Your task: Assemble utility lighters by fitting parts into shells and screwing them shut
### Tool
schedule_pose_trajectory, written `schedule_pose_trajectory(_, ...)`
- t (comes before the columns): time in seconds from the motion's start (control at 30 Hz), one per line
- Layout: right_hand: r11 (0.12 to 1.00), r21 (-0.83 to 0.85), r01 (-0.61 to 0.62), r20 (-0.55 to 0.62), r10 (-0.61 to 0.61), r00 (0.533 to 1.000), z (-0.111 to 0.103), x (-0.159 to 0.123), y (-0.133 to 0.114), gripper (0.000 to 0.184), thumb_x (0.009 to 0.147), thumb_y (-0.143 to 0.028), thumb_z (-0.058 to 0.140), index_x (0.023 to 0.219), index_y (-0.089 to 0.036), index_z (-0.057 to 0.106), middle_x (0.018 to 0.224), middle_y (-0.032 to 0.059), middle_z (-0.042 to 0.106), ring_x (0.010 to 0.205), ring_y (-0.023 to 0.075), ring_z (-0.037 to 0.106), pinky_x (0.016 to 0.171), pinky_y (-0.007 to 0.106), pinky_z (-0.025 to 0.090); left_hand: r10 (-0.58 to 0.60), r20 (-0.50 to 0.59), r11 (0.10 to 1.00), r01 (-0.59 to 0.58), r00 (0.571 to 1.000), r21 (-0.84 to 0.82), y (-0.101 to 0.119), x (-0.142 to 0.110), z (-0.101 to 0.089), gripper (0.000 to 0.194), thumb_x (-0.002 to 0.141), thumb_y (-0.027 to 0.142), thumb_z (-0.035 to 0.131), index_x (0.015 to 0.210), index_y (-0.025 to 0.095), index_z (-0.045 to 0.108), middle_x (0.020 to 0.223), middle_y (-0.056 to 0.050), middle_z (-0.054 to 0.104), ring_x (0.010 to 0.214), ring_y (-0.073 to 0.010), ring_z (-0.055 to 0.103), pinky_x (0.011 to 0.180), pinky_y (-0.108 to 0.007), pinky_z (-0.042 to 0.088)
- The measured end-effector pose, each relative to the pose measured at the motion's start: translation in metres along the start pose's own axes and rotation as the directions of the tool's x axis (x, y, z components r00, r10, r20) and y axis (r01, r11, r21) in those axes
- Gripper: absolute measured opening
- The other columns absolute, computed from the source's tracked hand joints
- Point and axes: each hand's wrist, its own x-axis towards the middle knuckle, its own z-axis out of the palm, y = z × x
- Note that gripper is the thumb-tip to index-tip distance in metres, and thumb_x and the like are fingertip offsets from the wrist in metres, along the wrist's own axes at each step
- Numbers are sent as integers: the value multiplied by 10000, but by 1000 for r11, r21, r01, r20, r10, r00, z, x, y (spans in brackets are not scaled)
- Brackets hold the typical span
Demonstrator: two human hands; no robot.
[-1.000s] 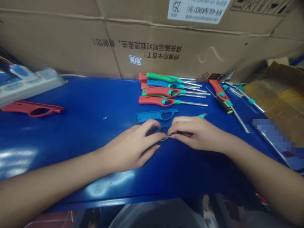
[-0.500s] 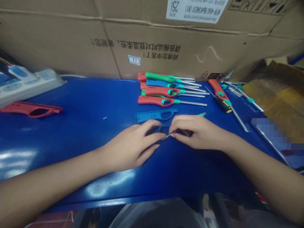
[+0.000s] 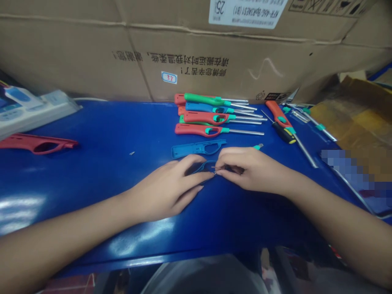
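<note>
1. Blue shell (image 3: pixel 207 163) between both hands, gripped by left hand (image 3: pixel 173 183).
2. Right hand (image 3: pixel 245 166) pinches tiny part (image 3: pixel 215 174); fingertips closer to left's than before.
3. Shell mostly hidden; part unclear.

Glossy blue table (image 3: pixel 101 175) above reddish floor (image 3: pixel 72 284)

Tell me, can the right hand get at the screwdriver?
Probably yes: the screwdriver lies nearby, its handle uncovered, though the right hand is busy at the blue part under the left hand.
</note>
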Motion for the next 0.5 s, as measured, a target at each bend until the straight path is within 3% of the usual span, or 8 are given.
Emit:
schedule_pose_trajectory(0.2, 999, -22, -27, 4, 27, 1000, 1, 0, 0, 65, 960, -168, 597, 960, -184, 659, 919, 21, 665, 751, 119, 569, 666, 246, 405, 6, 7, 1000, -6, 1000, 12, 0, 0, -1, 401, 1028, 267, 454, 1393, 256, 619, 1412, -168, 506, 1113, -294, 654, 906, -492, 600)
schedule_pose_trajectory(0.5, 999, 33, -5, -20, 5, 1000, -1, 1, 2, 61, 945, -137, 609, 942, -171, 660, 874, 12, 630, 653, 97, 489, 636, 241, 390, 11, -2, 1000, -11, 1000, 14, -1, -1, 0, 405, 1025, 259, 471, 1404, 270, 614, 1419, -162, 521, 1120, -287, 661, 908, -481, 605)
